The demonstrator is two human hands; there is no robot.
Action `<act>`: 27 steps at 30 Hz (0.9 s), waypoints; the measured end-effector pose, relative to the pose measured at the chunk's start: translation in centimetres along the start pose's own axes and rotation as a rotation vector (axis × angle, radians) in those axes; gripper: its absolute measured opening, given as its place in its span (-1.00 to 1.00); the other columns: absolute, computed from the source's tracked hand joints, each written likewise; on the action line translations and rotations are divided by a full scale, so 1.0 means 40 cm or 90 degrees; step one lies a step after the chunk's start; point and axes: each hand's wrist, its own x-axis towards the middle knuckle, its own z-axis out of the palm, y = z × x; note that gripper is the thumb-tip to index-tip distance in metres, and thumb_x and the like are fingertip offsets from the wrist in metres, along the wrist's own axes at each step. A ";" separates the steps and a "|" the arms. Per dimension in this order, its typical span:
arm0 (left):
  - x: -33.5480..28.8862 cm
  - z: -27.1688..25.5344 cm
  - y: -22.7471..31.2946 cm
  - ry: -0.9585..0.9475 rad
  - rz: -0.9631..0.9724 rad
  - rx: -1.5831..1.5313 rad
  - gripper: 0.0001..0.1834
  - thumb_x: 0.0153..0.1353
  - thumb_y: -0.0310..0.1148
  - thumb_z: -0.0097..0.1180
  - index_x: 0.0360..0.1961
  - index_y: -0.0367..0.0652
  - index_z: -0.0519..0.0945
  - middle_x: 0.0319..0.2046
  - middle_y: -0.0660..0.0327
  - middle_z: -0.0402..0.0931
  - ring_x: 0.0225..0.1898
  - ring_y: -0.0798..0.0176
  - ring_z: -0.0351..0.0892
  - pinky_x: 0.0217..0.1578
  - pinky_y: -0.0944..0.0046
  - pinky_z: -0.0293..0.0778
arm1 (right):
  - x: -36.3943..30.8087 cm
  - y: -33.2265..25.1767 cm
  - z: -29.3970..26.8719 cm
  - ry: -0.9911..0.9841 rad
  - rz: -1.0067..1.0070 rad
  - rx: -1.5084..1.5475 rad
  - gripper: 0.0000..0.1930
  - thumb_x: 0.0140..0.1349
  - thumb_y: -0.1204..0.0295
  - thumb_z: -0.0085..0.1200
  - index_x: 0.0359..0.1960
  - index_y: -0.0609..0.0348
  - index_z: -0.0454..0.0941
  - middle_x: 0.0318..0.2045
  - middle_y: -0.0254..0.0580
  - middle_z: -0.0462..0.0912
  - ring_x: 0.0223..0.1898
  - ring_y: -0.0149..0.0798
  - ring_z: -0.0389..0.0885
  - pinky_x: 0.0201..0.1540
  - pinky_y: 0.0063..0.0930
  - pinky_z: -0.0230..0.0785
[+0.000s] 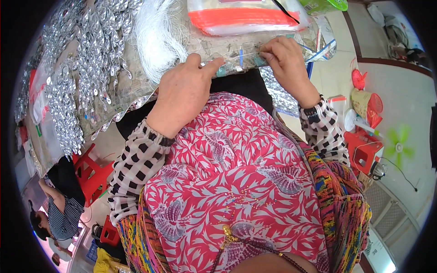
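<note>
A thin white string (241, 55) runs between my two hands, just above the table's near edge. My right hand (287, 68) pinches one end between thumb and fingertips. My left hand (184, 91) is closed at the string's other end, its back toward me and index finger pointing right; the thumb is mostly hidden. Beyond my left hand lies a loose bundle of white strings (157, 38) on the worn, patterned tabletop (205, 43). To its left, many strands of silver, shiny teardrop-shaped pieces (100, 41) spread over the table and hang off its edge.
Clear plastic bags with a red band (246, 20) lie at the far side, near a green container (323, 5). Red stools (91, 175) stand at the lower left, where another person (63, 216) sits. A green-bladed fan (398, 146) is at right.
</note>
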 end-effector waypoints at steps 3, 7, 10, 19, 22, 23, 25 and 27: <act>0.013 0.004 0.001 -0.009 -0.007 0.000 -0.63 0.15 -0.45 0.03 0.02 0.03 0.57 -0.37 0.06 0.48 -0.41 0.00 0.60 -0.40 0.09 0.53 | 0.008 0.022 0.007 0.037 0.031 -0.009 -0.93 0.09 0.52 0.15 -0.38 0.22 0.57 -0.39 -0.20 0.54 -0.26 -0.08 0.48 -0.18 -0.27 0.29; 0.021 0.004 0.007 -0.006 -0.018 0.005 -0.62 0.14 -0.45 0.03 0.02 0.01 0.57 -0.37 0.05 0.48 -0.42 -0.01 0.60 -0.39 0.08 0.53 | 0.023 0.040 0.021 0.064 0.040 -0.028 -0.93 0.09 0.51 0.16 -0.38 0.21 0.59 -0.41 -0.20 0.53 -0.27 -0.08 0.48 -0.19 -0.27 0.30; 0.031 0.001 0.012 0.002 -0.021 0.001 -0.62 0.13 -0.46 0.03 0.02 0.00 0.57 -0.37 0.04 0.48 -0.42 -0.02 0.60 -0.39 0.08 0.54 | 0.032 0.051 0.022 0.093 0.042 -0.032 -0.93 0.10 0.49 0.17 -0.38 0.18 0.61 -0.41 -0.21 0.53 -0.28 -0.09 0.48 -0.19 -0.29 0.30; 0.036 -0.002 0.018 0.007 -0.026 0.000 -0.61 0.12 -0.46 0.04 0.01 0.01 0.58 -0.34 0.04 0.48 -0.39 -0.02 0.60 -0.38 0.08 0.54 | 0.036 0.067 0.026 0.057 0.035 0.001 -0.94 0.06 0.44 0.19 -0.42 0.12 0.62 -0.47 -0.21 0.50 -0.31 -0.08 0.47 -0.22 -0.21 0.29; 0.038 -0.003 0.021 0.008 -0.024 0.003 -0.61 0.12 -0.47 0.04 0.01 0.01 0.58 -0.34 0.04 0.48 -0.39 -0.01 0.60 -0.38 0.09 0.54 | 0.042 0.070 0.013 0.051 0.048 -0.002 -0.93 0.11 0.49 0.17 -0.38 0.18 0.60 -0.45 -0.25 0.50 -0.29 -0.17 0.47 -0.19 -0.33 0.28; 0.039 -0.004 0.022 0.008 -0.020 0.008 -0.61 0.12 -0.47 0.04 0.01 0.01 0.58 -0.34 0.05 0.48 -0.39 -0.01 0.61 -0.38 0.09 0.54 | 0.044 0.073 0.011 0.044 0.045 0.002 -0.94 0.11 0.49 0.17 -0.38 0.19 0.60 -0.46 -0.26 0.49 -0.30 -0.17 0.47 -0.19 -0.33 0.28; 0.039 0.006 0.016 0.022 -0.013 0.002 -0.64 0.14 -0.44 0.04 0.01 0.02 0.57 -0.36 0.06 0.47 -0.42 -0.03 0.59 -0.40 0.05 0.52 | 0.046 0.079 0.011 0.037 0.043 0.005 -0.94 0.11 0.50 0.16 -0.38 0.19 0.60 -0.46 -0.26 0.49 -0.30 -0.18 0.46 -0.19 -0.33 0.28; 0.040 0.008 0.016 0.036 -0.006 -0.005 -0.66 0.17 -0.40 0.04 0.01 0.03 0.55 -0.39 0.07 0.45 -0.44 -0.05 0.57 -0.42 0.02 0.50 | 0.045 0.083 0.014 0.042 0.027 0.014 -0.94 0.11 0.50 0.17 -0.39 0.19 0.59 -0.46 -0.26 0.48 -0.30 -0.17 0.45 -0.19 -0.32 0.28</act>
